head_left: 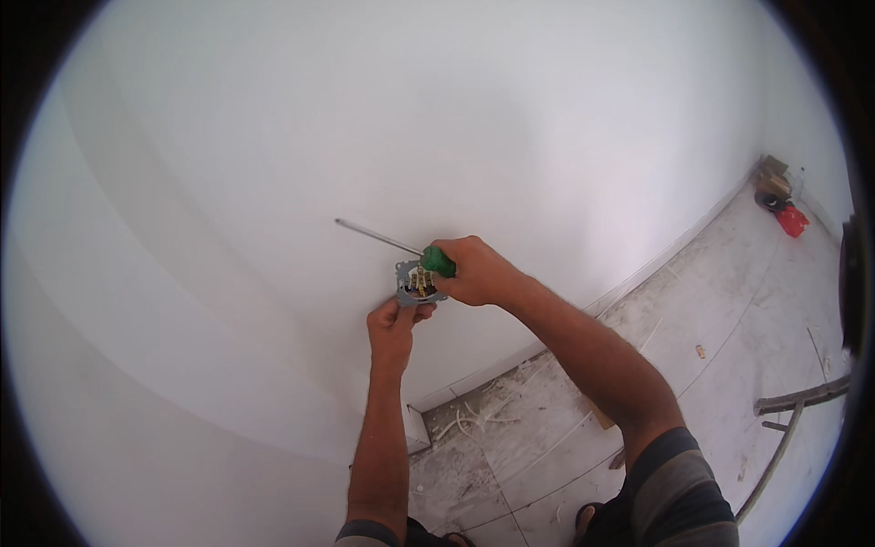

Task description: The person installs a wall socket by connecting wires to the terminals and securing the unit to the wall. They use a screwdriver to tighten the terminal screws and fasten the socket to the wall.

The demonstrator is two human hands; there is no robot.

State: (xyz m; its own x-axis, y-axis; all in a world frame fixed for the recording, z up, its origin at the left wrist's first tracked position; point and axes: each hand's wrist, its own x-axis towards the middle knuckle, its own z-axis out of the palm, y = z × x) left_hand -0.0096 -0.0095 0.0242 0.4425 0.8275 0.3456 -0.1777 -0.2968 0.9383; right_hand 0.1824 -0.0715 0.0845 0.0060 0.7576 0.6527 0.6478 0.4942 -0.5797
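The left forearm (378, 447) rises almost straight up from the lower edge, and the left hand (392, 335) is raised at its end, thumb and fingers pinching the lower edge of a square, metal-framed socket insert (420, 285). The right forearm (583, 342) slants in from the lower right, elbow bent outward, bringing the right hand (478, 271) to the upper right side of the same insert. Its grip is closed around the green handle (439, 263) of a screwdriver (392, 242), whose shaft points left and slightly upward, the tip well apart from the insert. The left grip is narrow, holding the frame; whether the right fingers also touch it, I cannot tell. The insert is between the two hands, in front of the white wall (301, 137), its brass-coloured inner parts showing.
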